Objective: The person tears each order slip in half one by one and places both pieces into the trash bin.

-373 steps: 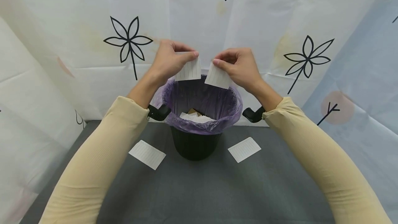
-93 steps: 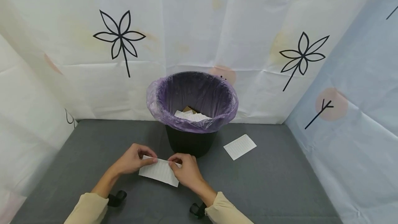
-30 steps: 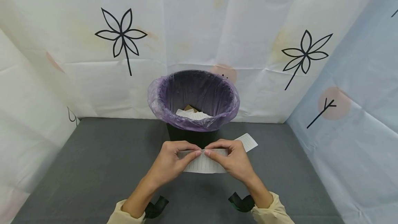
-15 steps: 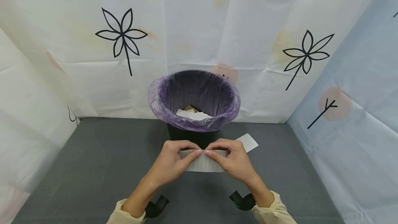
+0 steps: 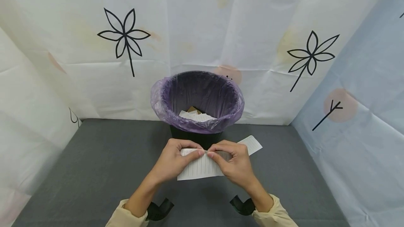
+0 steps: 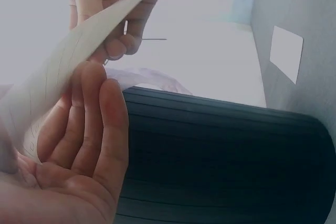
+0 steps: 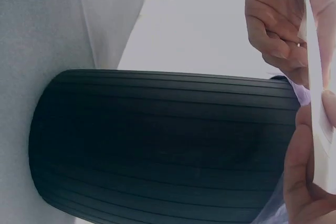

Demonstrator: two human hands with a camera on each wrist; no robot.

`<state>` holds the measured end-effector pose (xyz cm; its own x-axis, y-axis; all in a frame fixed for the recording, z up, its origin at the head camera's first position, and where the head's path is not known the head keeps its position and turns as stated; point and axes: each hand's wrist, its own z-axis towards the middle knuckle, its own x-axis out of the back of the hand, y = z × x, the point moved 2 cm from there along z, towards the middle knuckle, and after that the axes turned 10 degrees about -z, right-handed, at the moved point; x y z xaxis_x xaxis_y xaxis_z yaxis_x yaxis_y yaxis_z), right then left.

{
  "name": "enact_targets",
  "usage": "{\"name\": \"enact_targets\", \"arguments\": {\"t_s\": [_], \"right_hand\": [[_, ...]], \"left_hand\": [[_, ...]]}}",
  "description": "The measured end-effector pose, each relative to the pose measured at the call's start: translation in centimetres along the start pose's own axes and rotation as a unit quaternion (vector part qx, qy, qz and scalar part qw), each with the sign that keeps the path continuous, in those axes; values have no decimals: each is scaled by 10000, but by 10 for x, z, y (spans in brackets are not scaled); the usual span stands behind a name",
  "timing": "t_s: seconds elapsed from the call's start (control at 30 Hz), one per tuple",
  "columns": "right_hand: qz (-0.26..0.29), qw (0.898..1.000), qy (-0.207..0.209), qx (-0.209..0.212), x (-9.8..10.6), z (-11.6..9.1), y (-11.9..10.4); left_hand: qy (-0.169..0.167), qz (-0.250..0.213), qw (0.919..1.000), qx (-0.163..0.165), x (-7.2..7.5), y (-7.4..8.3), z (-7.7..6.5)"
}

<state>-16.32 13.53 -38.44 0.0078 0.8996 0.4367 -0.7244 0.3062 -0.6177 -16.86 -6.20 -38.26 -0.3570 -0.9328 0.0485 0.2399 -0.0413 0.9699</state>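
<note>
Both hands pinch one white lined card (image 5: 199,168) by its upper edge, just in front of the bin. The left hand (image 5: 170,159) and the right hand (image 5: 239,164) meet near the card's middle, thumbs side by side on its near face. Small printed boxes show at the card's upper left corner. In the left wrist view the card (image 6: 55,72) slants across the fingers; from the right wrist it appears edge-on. Whether it has a tear between the thumbs I cannot tell. A second lined card (image 5: 253,144) lies beyond the right hand, partly hidden by it.
A black bin (image 5: 192,136) with a purple bag liner (image 5: 159,101) stands behind the hands. White paper pieces (image 5: 199,116) and a brown piece (image 5: 193,109) lie inside it. Grey cloth (image 5: 94,171) covers the table; a printed curtain (image 5: 195,27) hangs behind.
Earlier, two card pieces were held over the bin; later this card was picked up from the left and brought to the middle. Just now its left side has tilted up toward the head camera.
</note>
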Motion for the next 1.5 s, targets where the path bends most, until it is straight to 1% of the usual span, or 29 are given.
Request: {"name": "enact_targets", "arguments": {"t_s": [0.13, 0.4, 0.53, 0.63, 0.7, 0.77, 0.87, 1.0, 1.13, 1.23, 1.37, 1.5], "right_hand": [[39, 9999, 102, 100, -2, 0, 1], [-9, 9992, 280, 296, -5, -1, 2], [-9, 9987, 371, 362, -6, -1, 1], [92, 9982, 442, 386, -7, 0, 0], [171, 9981, 483, 347, -7, 0, -2], [258, 9980, 517, 245, -7, 0, -2], [282, 9980, 553, 78, -6, 0, -3], [266, 9984, 486, -71, -5, 1, -3], [234, 9991, 293, -216, -3, 1, -2], [195, 9989, 144, -394, 0, 0, -2], [190, 9978, -61, -634, 3, 1, -1], [357, 9961, -269, -755, 6, 2, 2]], "left_hand": [[-31, -102, 9999, 36, 1, 0, 0], [-17, -243, 9994, 255, 2, -1, 1], [-38, -473, 9982, 359, 1, 0, 1], [-64, -769, 9957, 507, 1, 0, 2], [-59, -922, 9940, 581, 2, 0, 2], [-29, -979, 9935, 586, 2, 0, 1], [-1, -872, 9950, 486, 3, 2, 0], [-6, -545, 9979, 348, 4, 6, -2], [-66, -69, 9996, 258, 5, 8, -2], [-116, 265, 9994, 186, 5, 9, -2], [-109, 467, 9988, 116, 5, 12, -3], [20, 633, 9979, 107, 5, 17, -3]]}}
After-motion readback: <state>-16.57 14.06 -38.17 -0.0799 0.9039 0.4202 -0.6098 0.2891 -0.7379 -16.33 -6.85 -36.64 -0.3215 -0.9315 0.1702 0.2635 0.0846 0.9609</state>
